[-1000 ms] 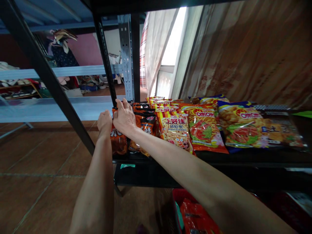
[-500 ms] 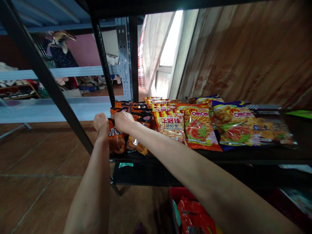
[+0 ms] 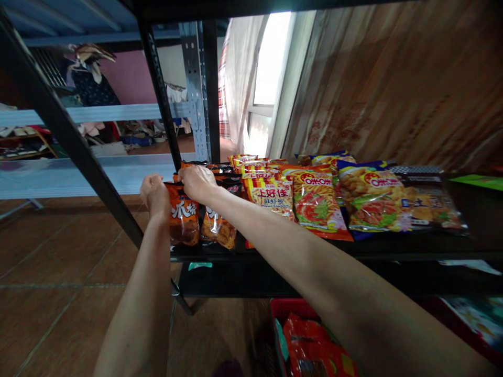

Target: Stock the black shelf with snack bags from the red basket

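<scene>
An orange and black snack bag (image 3: 183, 222) stands at the left front corner of the black shelf (image 3: 275, 252). My left hand (image 3: 153, 193) is closed at the bag's upper left edge, its fingertips partly hidden. At the upper right of the same bag, my right hand (image 3: 197, 183) is closed with the fingers bent down over the top edge. A second orange snack bag (image 3: 219, 226) of the same kind stands right beside it, under my right wrist. More of these bags are in rows behind, partly covered by my hands.
Yellow and red prawn cracker bags (image 3: 270, 195), an orange noodle-snack bag (image 3: 316, 204) and a blue-edged snack bag (image 3: 371, 201) line the shelf to the right. A black post (image 3: 84, 146) slants on the left. Below sits a red basket (image 3: 276, 309) with red packets.
The front orange bag now stands straighter, with more of its face showing. Both hands remain at its top edge; the view has shifted slightly.
</scene>
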A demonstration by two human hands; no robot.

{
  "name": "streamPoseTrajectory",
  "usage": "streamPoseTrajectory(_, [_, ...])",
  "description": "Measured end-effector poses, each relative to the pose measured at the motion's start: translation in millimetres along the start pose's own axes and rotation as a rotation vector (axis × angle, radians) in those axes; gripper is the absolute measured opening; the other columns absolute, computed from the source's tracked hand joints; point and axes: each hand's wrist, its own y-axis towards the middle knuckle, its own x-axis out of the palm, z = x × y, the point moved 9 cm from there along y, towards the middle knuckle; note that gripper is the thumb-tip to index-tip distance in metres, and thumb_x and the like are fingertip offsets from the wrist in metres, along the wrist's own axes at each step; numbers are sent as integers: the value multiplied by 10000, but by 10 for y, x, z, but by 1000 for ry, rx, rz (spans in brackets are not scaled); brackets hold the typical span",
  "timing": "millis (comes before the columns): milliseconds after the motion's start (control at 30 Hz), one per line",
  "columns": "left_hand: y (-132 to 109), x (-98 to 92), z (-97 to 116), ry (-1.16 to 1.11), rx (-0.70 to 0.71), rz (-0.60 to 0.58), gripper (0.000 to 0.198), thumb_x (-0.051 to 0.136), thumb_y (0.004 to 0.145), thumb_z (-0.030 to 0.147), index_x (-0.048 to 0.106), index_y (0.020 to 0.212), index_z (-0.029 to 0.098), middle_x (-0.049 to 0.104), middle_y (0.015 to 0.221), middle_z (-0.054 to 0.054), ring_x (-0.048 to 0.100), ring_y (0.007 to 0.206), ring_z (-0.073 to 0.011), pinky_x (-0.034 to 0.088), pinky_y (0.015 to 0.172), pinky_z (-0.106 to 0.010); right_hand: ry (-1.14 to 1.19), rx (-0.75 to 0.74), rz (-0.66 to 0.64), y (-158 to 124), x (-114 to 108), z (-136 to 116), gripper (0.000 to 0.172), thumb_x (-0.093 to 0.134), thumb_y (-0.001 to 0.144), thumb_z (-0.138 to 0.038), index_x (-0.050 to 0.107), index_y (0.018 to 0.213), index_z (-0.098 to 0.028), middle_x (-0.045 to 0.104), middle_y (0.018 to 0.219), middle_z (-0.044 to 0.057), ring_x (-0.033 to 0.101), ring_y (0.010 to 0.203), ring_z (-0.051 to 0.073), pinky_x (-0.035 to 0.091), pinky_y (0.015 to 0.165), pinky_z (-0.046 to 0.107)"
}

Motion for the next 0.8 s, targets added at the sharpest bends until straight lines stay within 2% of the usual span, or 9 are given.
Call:
streamPoseTrajectory(100, [-134,-168,106,-34,-49,32,443,257,904,320,596,1142,163,638,1207,-95,567,1114,-203,413,963,-293,-20,-52,77,42,-41,-54,333,457,845,-116,683,1061,-232,703,1061,75,624,1027,212,471,839,294])
streamPoseTrajectory(233, [-361,-244,103,55,-67,-11,445,262,932,358,534,1244,193,636,1221,-108,569,1141,-257,410,973,-383,-70,-75,167,101,-98,-107,304,413,899,-168,672,1046,-229,675,1050,79,598,1010,227,479,822,317])
streamPoseTrajectory(400, [-659,-190,-78,22,-21,-36,553,343,923,431,367,1406,162,555,1342,-152,527,1226,-274,405,1001,-392,-79,-111,167,125,-55,-125,309,399,912,-191,666,1059,-244,668,1048,59,579,999,212,475,819,300])
streamPoseTrajectory(533, [-813,-86,-218,6,-41,-48,568,374,915,414,373,1405,127,515,1381,-165,494,1264,-269,391,1027,-363,-71,-108,114,119,29,-82,312,430,883,-162,682,1052,-236,677,1043,64,587,1003,216,469,826,298])
streamPoseTrajectory(667, [-875,-79,-197,27,-13,20,545,356,923,406,413,1379,113,526,1367,-165,495,1256,-272,390,1027,-359,-39,-77,98,157,68,-31,292,463,870,-178,683,1055,-226,684,1040,68,590,1016,215,464,839,285])
streamPoseTrajectory(800, [-910,-83,-225,55,-82,45,515,306,937,411,453,1349,141,557,1333,-159,534,1205,-294,415,988,-393,38,-103,88,200,123,-42,310,443,884,-183,656,1100,-247,663,1093,46,567,1056,196,456,878,277])
